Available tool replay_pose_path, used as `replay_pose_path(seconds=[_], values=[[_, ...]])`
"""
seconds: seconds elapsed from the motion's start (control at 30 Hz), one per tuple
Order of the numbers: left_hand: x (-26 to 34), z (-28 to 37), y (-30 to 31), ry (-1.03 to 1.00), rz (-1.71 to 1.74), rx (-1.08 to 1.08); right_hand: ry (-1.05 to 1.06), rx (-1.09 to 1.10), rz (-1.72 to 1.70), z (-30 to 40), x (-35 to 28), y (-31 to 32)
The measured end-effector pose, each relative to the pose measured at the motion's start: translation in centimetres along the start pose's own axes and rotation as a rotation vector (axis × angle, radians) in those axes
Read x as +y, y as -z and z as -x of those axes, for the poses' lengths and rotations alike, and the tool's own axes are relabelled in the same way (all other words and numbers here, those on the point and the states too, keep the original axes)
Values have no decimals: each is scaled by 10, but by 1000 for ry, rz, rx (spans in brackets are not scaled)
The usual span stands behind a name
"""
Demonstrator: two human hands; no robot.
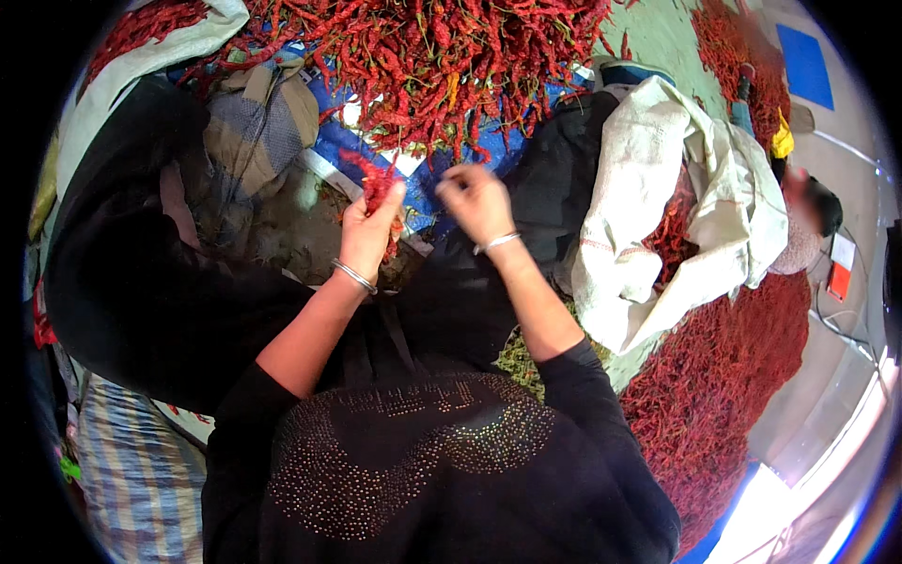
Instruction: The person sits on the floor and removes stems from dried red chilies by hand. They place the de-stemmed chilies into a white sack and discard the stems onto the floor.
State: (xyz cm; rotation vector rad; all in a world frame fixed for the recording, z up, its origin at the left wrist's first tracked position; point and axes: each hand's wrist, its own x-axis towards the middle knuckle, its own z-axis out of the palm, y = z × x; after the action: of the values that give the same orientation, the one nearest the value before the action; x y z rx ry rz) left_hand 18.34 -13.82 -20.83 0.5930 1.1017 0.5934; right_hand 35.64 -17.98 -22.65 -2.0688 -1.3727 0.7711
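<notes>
My left hand (pixel 365 236) is closed around a small bunch of dried red chillies (pixel 378 185), whose tips stick out above the thumb. To its right, my right hand (pixel 485 204) hovers with its fingers curled in; motion blurs it, and I cannot tell if anything is between the fingertips. The two hands are apart. Just beyond them lies a large heap of red chillies (pixel 451 63) with greenish stems, resting on a blue sheet (pixel 421 201). A few more chillies hang below my left palm.
On the right stands an open white woven sack (pixel 624 190) with chillies inside. A broad spread of chillies (pixel 719 381) lies behind it, with another person (pixel 796 247) nearby. Stems (pixel 521 361) lie by my right elbow. Another chilli-filled sack (pixel 211 35) is upper left; checked fabric (pixel 134 458) lies lower left.
</notes>
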Motion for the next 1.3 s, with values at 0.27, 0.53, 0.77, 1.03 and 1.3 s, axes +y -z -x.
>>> replay_pose_path(seconds=[0.27, 0.53, 0.77, 1.03, 1.3], values=[[-20, -6, -9, 137, 26, -77, -202, 30, 529, -45, 79, 13], [-18, -9, -7, 99, 73, -91, -206, 46, -646, -4, 15, 22], [-14, -13, -5, 69, 97, -98, 338, 78, 334, 27, -48, 7], [-3, -8, 0, 191, 139, -221, -54, -148, -750, 36, -30, 1], [6, -4, -2, 351, 218, -387, -517, -341, -1085, 14, -34, 19]])
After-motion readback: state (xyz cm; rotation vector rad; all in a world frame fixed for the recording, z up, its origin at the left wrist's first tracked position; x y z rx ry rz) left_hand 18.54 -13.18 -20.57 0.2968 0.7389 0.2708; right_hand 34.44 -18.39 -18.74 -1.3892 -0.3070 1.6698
